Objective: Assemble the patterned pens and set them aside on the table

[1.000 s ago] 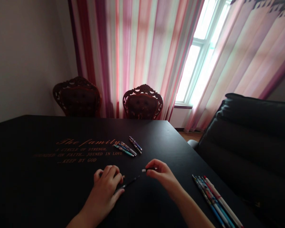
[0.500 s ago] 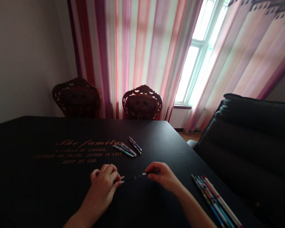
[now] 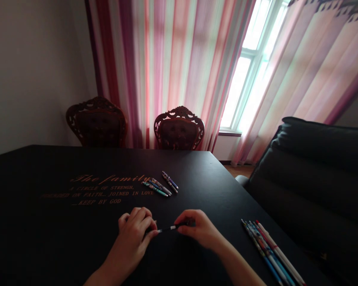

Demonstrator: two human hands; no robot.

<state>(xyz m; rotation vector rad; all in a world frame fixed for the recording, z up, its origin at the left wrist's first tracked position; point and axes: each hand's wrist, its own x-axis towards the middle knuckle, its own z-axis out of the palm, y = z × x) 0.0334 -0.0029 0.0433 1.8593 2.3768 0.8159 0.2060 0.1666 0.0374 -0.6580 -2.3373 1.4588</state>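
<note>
Black and slender, the pen part (image 3: 168, 228) spans the gap between our two hands, its pale end pinched in our left hand (image 3: 136, 229) and its darker end in our right hand (image 3: 200, 228); we would do well to keep both ends in one straight line, grip close to the middle and use light, even pressure so it does not bend. Beyond it on the counter (image 3: 77, 246), patterned pens (image 3: 155, 188) lie near twelve o'clock, and a longer bundle (image 3: 279, 251) near four o'clock.

"The family" (image 3: 110, 178), "KEEP BY GOD" (image 3: 99, 202), on tabletop (image 3: 62, 238)
</note>
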